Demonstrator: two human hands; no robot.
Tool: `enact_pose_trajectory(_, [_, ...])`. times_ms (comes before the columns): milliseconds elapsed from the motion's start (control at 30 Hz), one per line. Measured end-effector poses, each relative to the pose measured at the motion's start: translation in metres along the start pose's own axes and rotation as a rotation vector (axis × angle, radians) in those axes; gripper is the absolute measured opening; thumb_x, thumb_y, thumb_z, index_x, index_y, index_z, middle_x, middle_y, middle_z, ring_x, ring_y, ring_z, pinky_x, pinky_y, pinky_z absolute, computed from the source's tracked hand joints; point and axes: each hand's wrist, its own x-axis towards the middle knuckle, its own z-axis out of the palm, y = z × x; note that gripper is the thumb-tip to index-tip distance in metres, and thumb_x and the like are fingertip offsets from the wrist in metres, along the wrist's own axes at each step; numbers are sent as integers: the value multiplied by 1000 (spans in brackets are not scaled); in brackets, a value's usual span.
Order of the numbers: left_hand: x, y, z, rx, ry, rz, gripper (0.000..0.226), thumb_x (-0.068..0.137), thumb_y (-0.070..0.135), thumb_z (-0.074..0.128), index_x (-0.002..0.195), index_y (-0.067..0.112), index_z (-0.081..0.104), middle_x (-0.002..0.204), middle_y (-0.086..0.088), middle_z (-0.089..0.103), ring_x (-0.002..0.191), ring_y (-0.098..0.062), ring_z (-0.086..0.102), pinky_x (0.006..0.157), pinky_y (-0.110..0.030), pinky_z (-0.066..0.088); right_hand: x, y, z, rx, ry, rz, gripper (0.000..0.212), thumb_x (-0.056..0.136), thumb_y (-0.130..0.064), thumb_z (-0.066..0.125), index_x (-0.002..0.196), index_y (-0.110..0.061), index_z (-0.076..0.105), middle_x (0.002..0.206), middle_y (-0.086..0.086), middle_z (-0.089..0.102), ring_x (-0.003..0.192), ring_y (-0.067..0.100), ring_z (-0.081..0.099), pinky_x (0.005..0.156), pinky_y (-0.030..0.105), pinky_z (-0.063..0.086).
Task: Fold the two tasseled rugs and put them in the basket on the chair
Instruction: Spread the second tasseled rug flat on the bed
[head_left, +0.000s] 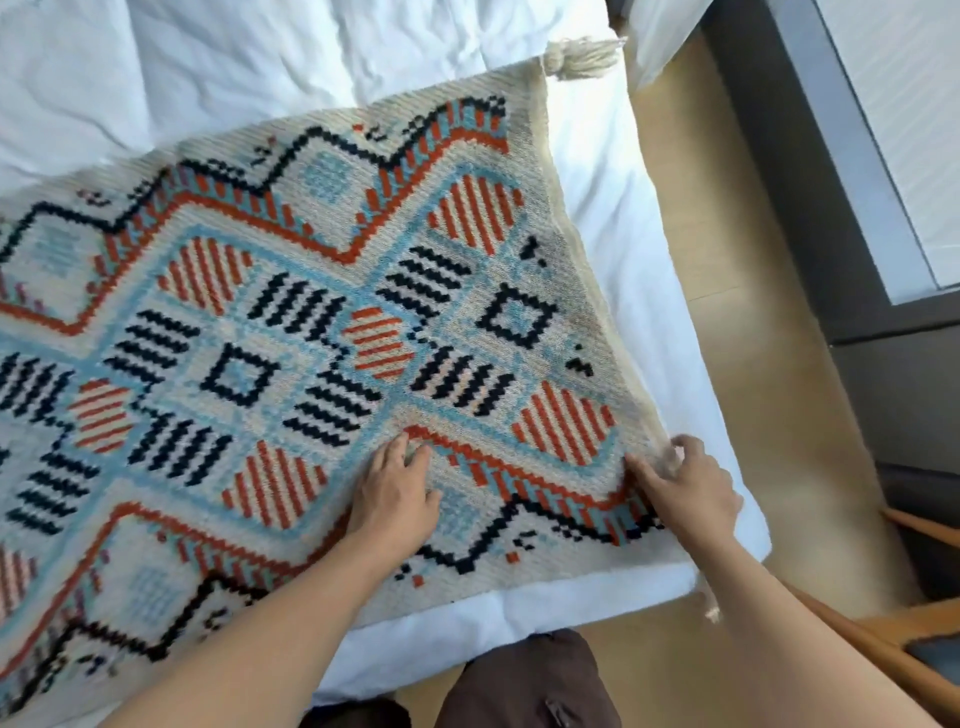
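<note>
A cream tasseled rug with orange, light-blue and black geometric patterns lies spread flat across the white bed. One cream tassel sticks out at its far right corner. My left hand rests flat on the rug near its near right part, fingers apart. My right hand pinches the rug's right edge, thumb on top and fingers curled around the border. No second rug and no basket show in this view.
The bed's corner juts toward a light wooden floor. A dark window frame runs along the right. Wooden chair parts stand at the lower right. My brown-trousered legs stand against the bed's near edge.
</note>
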Motion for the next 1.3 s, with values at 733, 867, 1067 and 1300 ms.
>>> enact_pose_trajectory(733, [-26, 70, -13, -861, -176, -162, 58, 81, 3, 74, 134, 18, 54, 105, -4, 68, 95, -24, 68, 82, -37, 60, -39, -109, -26, 930, -346, 106, 49, 100, -49, 54, 111, -3, 69, 95, 16, 74, 75, 25, 67, 71, 38, 56])
enact_pose_trajectory(867, [-11, 42, -41, -717, 45, -206, 45, 90, 9, 64, 131, 26, 54, 92, 8, 57, 75, -15, 61, 56, -27, 47, 23, -177, -56, 730, -75, -53, 70, 84, -58, 66, 135, -13, 52, 126, 10, 64, 105, 28, 65, 93, 47, 55])
enact_pose_trajectory(1067, [11, 2, -61, -741, 172, -237, 30, 94, 10, 64, 112, 32, 53, 92, 17, 48, 75, -20, 67, 62, -35, 55, 114, -271, -91, 673, -121, -219, 83, 91, -44, 71, 153, -4, 33, 153, 16, 45, 134, 33, 49, 105, 39, 43])
enact_pose_trajectory(1300, [40, -27, -55, -928, 257, -229, 22, 97, 14, 66, 107, 31, 57, 122, 11, 52, 68, -4, 54, 54, -19, 41, 155, -351, -98, 941, -227, -162, 40, 83, -39, 81, 98, -7, 62, 97, 8, 74, 82, 23, 74, 71, 36, 63])
